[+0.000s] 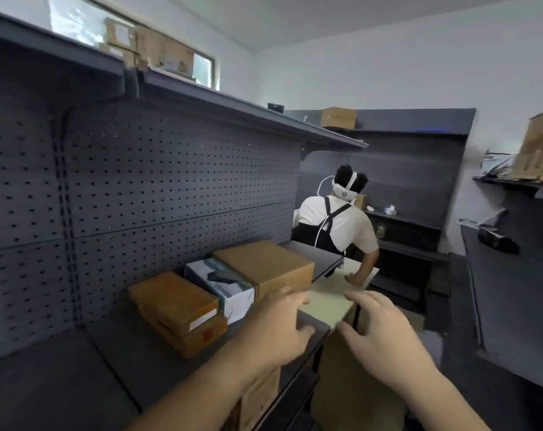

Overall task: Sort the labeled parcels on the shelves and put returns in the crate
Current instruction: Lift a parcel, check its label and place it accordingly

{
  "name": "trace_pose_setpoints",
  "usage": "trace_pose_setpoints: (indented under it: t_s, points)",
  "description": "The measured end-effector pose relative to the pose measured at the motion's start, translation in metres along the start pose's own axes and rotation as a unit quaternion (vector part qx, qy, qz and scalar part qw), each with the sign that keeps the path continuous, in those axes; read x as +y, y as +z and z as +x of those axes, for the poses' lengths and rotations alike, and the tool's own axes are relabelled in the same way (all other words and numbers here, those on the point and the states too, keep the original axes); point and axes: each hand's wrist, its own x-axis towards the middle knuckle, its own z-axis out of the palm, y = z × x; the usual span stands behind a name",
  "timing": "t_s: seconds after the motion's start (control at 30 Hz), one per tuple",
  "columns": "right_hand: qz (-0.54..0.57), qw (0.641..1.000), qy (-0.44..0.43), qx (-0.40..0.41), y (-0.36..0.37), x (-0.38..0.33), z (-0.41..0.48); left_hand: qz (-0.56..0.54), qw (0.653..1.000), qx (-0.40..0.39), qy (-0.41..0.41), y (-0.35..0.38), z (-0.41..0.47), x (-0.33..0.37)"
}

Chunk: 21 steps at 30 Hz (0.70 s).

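On the dark metal shelf (pixel 77 377) at my left stand two stacked brown parcels (pixel 177 309) with a white label, a white printed box (pixel 223 284) and a larger brown box (pixel 264 265) in a row. My left hand (pixel 276 328) hovers over the shelf's front edge, fingers spread, holding nothing. My right hand (pixel 385 334) is open just right of it, above a tall cardboard box (pixel 351 384) with a pale top (pixel 326 303). No crate is in view.
Another person (pixel 335 225) in a white shirt, dark apron and headset bends over, one hand on the pale top's far end. More dark shelves (pixel 413 169) with a brown box (pixel 338 117) stand at the back. Shelves at the right (pixel 512 287) carry a box (pixel 540 147).
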Motion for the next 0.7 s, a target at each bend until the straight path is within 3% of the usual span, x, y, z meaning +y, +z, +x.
trace_pose_setpoints:
  t_s: [0.23, 0.43, 0.7]
  points:
    - [0.057, 0.980, -0.151, -0.120, 0.078, -0.057, 0.085, 0.042, 0.984, 0.049, -0.166, -0.021, -0.008, -0.091]
    - [0.110, 0.932, -0.269, -0.219, 0.125, -0.095, 0.138, 0.088, 0.943, 0.112, -0.299, -0.028, -0.024, -0.118]
    - [0.126, 0.886, -0.377, -0.240, 0.179, -0.116, 0.166, 0.041, 0.871, 0.203, -0.446, -0.011, -0.028, -0.122]
